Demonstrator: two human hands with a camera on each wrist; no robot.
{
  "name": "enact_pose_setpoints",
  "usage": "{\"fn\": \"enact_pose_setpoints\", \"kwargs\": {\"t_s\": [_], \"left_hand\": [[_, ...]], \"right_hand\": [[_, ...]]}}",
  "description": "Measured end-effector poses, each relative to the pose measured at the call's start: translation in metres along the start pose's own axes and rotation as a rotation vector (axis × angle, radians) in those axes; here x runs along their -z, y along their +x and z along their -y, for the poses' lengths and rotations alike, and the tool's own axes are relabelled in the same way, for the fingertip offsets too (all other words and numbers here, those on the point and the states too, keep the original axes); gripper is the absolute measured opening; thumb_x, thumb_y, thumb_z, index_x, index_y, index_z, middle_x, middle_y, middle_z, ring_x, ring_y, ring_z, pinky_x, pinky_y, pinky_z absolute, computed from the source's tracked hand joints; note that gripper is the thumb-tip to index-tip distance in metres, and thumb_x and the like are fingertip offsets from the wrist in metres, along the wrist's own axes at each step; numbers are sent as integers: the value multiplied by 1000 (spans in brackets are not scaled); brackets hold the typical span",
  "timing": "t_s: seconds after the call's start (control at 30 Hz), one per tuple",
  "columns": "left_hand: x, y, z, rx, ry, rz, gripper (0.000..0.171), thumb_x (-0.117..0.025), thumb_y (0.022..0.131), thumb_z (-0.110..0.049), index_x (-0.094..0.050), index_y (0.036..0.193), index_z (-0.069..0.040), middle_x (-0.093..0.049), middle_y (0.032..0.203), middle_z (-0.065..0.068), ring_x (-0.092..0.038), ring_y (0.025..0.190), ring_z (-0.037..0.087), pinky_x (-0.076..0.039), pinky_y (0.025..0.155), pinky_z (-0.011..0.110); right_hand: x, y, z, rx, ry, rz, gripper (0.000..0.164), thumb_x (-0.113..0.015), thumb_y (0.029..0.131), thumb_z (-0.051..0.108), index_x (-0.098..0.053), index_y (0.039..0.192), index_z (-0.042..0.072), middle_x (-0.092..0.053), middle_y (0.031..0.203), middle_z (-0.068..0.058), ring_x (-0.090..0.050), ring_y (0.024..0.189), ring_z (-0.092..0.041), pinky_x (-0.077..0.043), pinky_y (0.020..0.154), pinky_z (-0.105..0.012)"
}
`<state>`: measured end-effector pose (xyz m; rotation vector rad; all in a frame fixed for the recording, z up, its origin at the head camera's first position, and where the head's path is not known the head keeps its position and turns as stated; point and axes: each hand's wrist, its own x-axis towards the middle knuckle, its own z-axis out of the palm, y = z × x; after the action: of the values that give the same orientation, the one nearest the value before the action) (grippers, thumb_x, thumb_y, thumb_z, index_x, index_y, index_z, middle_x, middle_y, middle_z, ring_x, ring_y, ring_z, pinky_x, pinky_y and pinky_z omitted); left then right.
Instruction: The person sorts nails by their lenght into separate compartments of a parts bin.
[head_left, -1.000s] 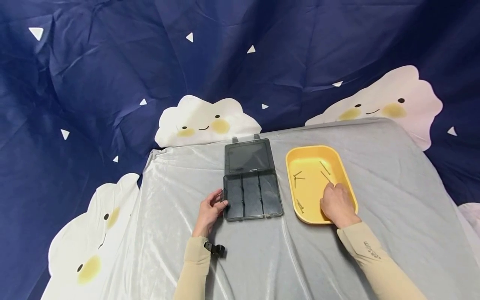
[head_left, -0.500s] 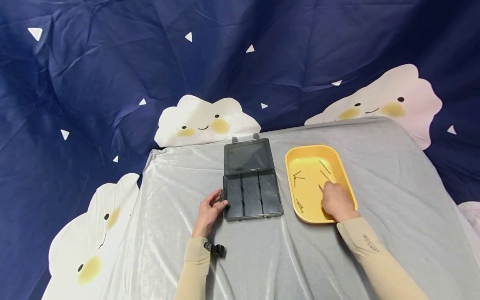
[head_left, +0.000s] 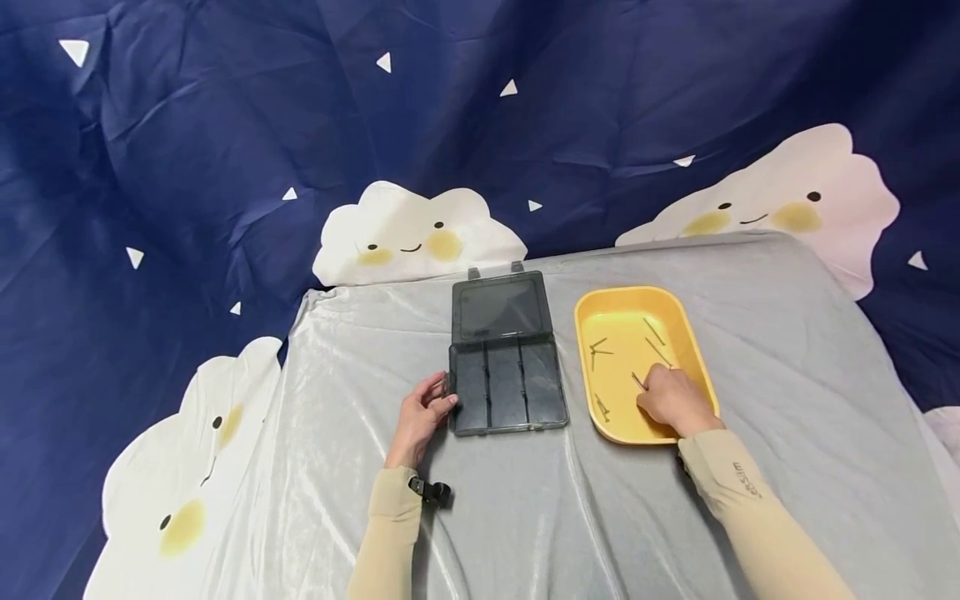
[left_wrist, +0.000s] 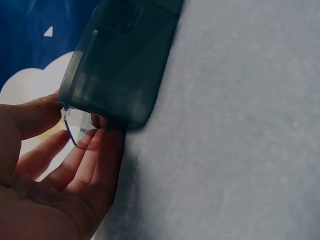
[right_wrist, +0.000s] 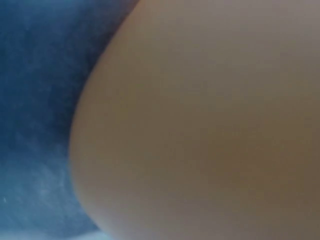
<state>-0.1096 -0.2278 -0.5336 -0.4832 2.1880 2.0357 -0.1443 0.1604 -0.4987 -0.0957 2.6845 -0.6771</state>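
Your left hand (head_left: pixel 422 417) grips the dark box (head_left: pixel 506 379) by its left side. Right hand (head_left: pixel 677 400) dips into the yellow tray (head_left: pixel 619 383), right; fingertips hidden, grip on the slim rod (head_left: pixel 638 382) there unclear. Probably light, stiff, slippery: pinch mid-length.

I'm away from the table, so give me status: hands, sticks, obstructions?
Left hand holding open dark box at its left side. Right hand in yellow tray, apparently pinching a thin stick. Loose sticks nearby; no obstruction seen between tray and box.
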Motion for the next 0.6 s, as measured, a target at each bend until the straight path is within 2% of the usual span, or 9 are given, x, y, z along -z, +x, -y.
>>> {"fn": "enact_pose_setpoints", "kwargs": {"t_s": [0.07,0.27,0.47,0.6], "left_hand": [[-1,0,1,4,-19,3,58,-68,87,0,-48,141,-4,-56,133,25,-63,85,-4,-51,68,17],[1,-1,3,26,-63,24,60,-67,87,1,-46,143,-6,-54,134,25,-64,89,-2,-50,69,17],[4,-5,4,7,-70,97,69,-65,85,7,-40,147,-10,-49,140,22,-57,118,20,-51,77,17],[3,-4,5,-23,-88,104,71,-62,82,12,-38,147,-6,-49,140,24,-54,123,29,-50,82,15]], "right_hand": [[-1,0,-1,1,5,-4,33,-53,84,9,-34,57,15,-26,57,1,-33,53,-17,-27,50,-27],[-2,1,-2,-2,8,-21,31,-55,84,10,-37,59,14,-30,58,-1,-37,54,-19,-29,51,-27],[-3,1,-1,-6,11,-23,36,-56,84,11,-36,54,16,-29,54,2,-37,52,-17,-28,50,-26],[-3,0,-1,-5,15,-34,33,-57,83,12,-39,56,15,-30,55,2,-37,53,-17,-28,50,-26]]}}
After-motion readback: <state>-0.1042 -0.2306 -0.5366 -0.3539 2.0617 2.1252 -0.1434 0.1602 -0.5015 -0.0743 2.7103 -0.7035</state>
